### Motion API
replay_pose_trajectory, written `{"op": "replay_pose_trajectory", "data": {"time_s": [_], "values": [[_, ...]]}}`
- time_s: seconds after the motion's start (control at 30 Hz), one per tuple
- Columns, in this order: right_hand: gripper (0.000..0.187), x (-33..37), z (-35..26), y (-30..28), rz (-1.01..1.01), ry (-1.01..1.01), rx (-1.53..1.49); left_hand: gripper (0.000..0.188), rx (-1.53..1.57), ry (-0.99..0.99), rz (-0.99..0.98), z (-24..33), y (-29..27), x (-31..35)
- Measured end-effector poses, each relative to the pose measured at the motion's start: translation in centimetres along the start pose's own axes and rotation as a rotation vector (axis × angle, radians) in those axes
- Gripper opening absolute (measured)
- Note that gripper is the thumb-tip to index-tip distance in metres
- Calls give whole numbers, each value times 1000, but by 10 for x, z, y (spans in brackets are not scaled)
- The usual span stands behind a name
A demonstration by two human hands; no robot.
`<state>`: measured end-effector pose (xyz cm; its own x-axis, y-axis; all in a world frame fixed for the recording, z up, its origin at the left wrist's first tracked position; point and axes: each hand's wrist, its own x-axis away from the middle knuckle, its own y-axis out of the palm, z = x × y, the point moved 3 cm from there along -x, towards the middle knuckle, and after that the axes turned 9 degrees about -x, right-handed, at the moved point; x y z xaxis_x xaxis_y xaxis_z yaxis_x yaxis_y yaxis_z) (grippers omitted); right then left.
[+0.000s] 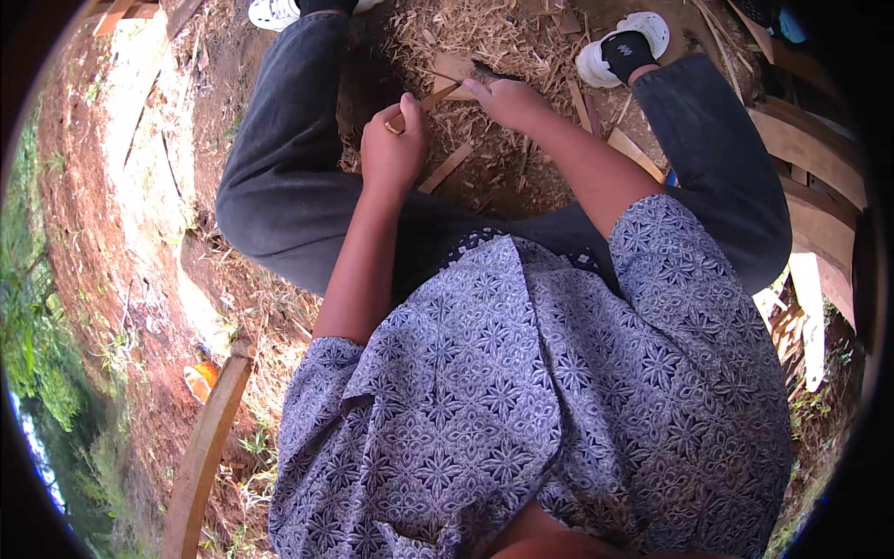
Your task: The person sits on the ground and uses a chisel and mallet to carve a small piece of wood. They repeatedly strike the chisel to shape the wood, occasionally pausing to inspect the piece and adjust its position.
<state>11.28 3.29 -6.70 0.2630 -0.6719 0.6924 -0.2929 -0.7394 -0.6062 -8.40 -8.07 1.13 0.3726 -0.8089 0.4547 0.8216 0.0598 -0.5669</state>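
My left hand is closed around a slim piece of wood. One end of it pokes out by the thumb, and its narrow tip points toward my right hand. The right fingers are curled, with the thumb close to that tip. Beside them shows a dark, narrow object, possibly part of a tool; its kind is too small to tell. Just beyond both hands lies a flat pale wood piece.
Wood shavings cover the ground between my spread legs. Loose offcuts lie around, one by my right knee. Curved planks are stacked at the right. A wooden beam and an orange object are at the lower left.
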Motion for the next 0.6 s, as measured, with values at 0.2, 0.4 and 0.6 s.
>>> {"op": "replay_pose_trajectory", "data": {"time_s": [0.2, 0.4, 0.6], "values": [[94, -18, 31, 0, 16, 129, -1, 40, -220, 131, 22, 24, 4, 19], [89, 11, 9, -9, -71, 72, -31, 40, -160, 113, 16, 23, -5, 14], [87, 0, 15, -1, -62, 50, 37, 40, -253, 153, 40, 31, -4, 18]]}}
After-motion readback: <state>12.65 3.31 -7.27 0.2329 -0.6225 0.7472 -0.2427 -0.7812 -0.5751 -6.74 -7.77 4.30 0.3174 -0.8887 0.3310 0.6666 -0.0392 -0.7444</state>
